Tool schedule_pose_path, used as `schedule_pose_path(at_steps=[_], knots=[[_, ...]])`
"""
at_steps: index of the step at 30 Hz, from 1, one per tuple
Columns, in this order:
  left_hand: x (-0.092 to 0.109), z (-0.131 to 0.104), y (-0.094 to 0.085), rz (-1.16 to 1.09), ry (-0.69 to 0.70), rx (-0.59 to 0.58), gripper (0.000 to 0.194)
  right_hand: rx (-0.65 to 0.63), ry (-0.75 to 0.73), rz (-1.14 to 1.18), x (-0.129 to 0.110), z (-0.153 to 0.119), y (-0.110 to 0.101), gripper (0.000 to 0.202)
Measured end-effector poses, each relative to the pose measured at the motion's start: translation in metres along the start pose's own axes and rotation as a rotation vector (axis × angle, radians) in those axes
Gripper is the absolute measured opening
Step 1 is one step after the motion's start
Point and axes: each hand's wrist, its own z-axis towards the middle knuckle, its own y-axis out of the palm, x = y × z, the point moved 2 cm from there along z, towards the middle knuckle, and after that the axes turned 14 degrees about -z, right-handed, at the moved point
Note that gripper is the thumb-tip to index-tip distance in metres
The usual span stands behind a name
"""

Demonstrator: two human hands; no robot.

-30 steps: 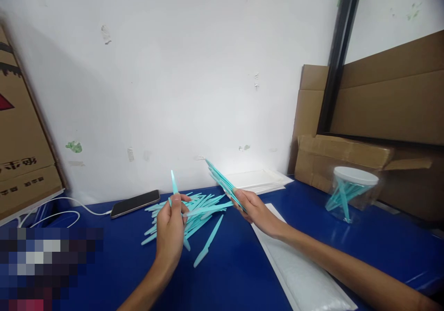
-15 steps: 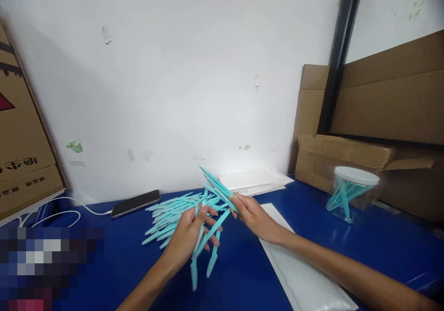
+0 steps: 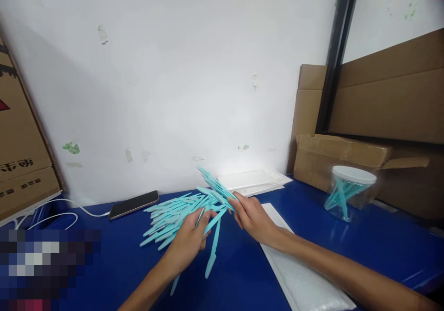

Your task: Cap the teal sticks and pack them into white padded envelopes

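Note:
My right hand (image 3: 251, 216) is closed around a fanned bundle of thin turquoise eyebrow razors (image 3: 213, 181), which points up and to the left. My left hand (image 3: 192, 232) pinches a few more razors, one reaching across toward the right hand. Behind and left of that hand, a loose pile of razors (image 3: 163, 220) lies on the blue table (image 3: 243, 274). One razor (image 3: 212, 258) slants down between the two hands, and the tip of another pokes out below my left wrist. My left palm and fingers partly hide what they hold.
To the right stands a clear jar (image 3: 343, 200) with a white lid and razors inside. A padded white mailer (image 3: 301, 274) lies under my right forearm. White envelopes (image 3: 249, 181) are stacked by the wall. A phone (image 3: 133, 204) on a cable lies left; cardboard boxes (image 3: 340, 156) stand at both sides.
My left fingers were spread with razors hanging among them; now they are closed in a pinch. The razors there have shifted. The right hand keeps its bundle, slightly more fanned.

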Motion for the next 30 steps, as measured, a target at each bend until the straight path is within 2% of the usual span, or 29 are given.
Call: schedule_pose_path(at_steps=[4,11,20,26,30], knots=[[-0.001,0.005,-0.006,0.002,-0.01,0.038,0.054,0.042,-0.01,-0.16,0.007,0.0,0.001,0.03],[0.0,0.009,-0.011,-0.094,0.106,0.083,0.047,0.058,-0.078,-0.286,0.008,-0.003,0.002,0.031],[0.01,0.002,-0.017,-0.397,0.098,0.205,0.043,0.058,-0.124,-0.313,0.008,-0.005,0.004,0.032],[0.013,-0.003,-0.014,-0.433,0.114,0.12,0.041,0.056,-0.122,-0.299,0.009,-0.005,0.005,0.031],[0.014,-0.003,-0.015,-0.466,0.113,0.155,0.037,0.031,-0.12,-0.286,0.009,-0.003,0.003,0.031]])
